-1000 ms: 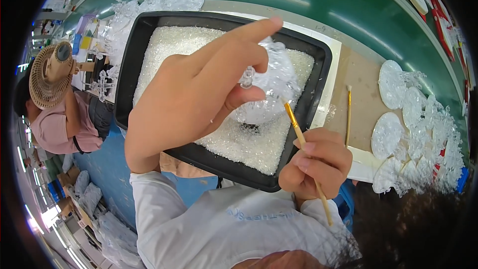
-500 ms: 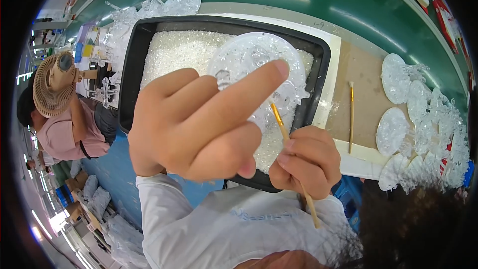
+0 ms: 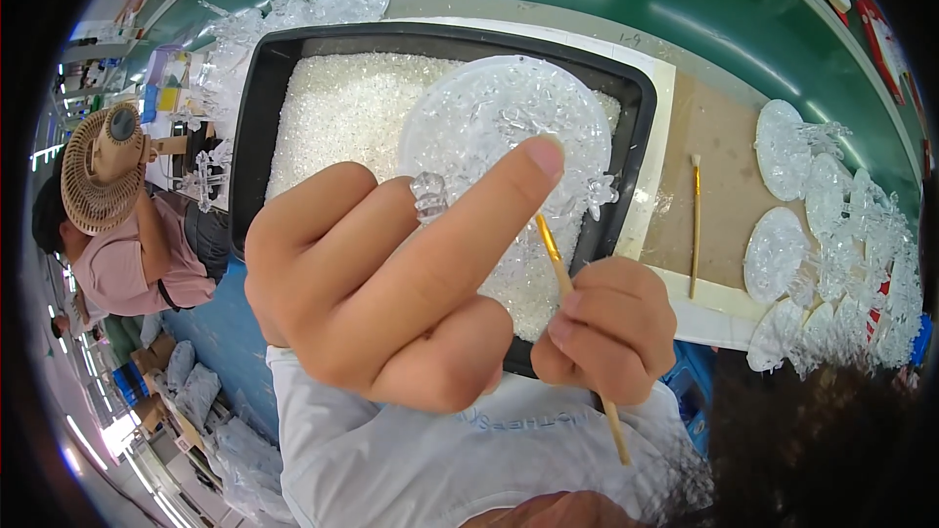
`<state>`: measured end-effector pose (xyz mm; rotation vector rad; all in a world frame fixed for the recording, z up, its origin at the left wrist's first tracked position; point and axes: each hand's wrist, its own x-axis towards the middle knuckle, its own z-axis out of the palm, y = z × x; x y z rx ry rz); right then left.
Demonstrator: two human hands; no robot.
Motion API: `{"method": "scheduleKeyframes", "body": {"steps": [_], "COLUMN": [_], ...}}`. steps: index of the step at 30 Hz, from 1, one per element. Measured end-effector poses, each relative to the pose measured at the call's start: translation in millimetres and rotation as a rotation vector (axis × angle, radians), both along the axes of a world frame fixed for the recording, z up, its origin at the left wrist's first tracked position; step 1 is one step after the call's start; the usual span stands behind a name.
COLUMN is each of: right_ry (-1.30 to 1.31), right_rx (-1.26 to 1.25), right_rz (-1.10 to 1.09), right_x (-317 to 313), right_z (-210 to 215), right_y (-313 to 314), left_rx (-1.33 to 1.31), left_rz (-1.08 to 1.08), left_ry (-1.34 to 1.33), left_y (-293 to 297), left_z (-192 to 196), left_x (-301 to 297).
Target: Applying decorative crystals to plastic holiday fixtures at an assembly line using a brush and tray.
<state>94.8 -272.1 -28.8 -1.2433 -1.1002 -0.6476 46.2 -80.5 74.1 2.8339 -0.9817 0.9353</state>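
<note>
My left hand (image 3: 381,293) is closed, its index finger stretched forward, around part of a clear plastic ornament. The ornament's round, frosted-looking disc (image 3: 469,103) shows beyond the fingers, with clear bits on its surface. Where my fingers grip is mostly hidden; a small ribbed clear piece (image 3: 428,198) pokes out beside them. My right hand (image 3: 616,328) pinches a thin wooden paintbrush (image 3: 550,240) with a gold ferrule. The brush's tip end points up toward the disc, partly behind my left index finger. Beneath both hands lies a black tray (image 3: 641,152) of clear granules (image 3: 337,117).
Another brush (image 3: 695,225) lies on the brown board (image 3: 724,152) at right. Clear disc-based ornaments (image 3: 778,254) crowd the far right; more (image 3: 342,2) stand behind the tray at left. A person in pink (image 3: 142,264) sits at left near a tan fan (image 3: 103,171).
The ornament has turned slightly, so its disc faces me more fully and the ribbed piece stands clearer. Both hands have shifted a little lower, the brush staying in my right hand.
</note>
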Motion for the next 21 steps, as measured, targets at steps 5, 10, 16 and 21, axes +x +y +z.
{"method": "scheduleKeyframes", "body": {"steps": [5, 10, 16, 21], "right_ry": [-0.032, -0.025, -0.015, -0.005], "right_rx": [-0.012, -0.057, -0.031, -0.030], "right_rz": [0.030, 0.034, 0.027, -0.006], "right_x": [0.1, 0.6, 0.1, -1.5], "right_z": [2.4, 3.4, 2.4, 1.9], "right_y": [-3.1, -5.3, -5.2, -4.2], "left_rx": [-0.012, -0.014, 0.009, -0.017], "left_rz": [0.011, 0.024, 0.008, 0.042], "left_ry": [0.011, 0.027, 0.019, 0.026], "left_y": [-1.1, -1.4, -1.2, -3.8], "left_z": [-1.0, 0.0, 1.4, 1.4], "left_x": [-1.5, -2.0, -3.4, -5.3]}}
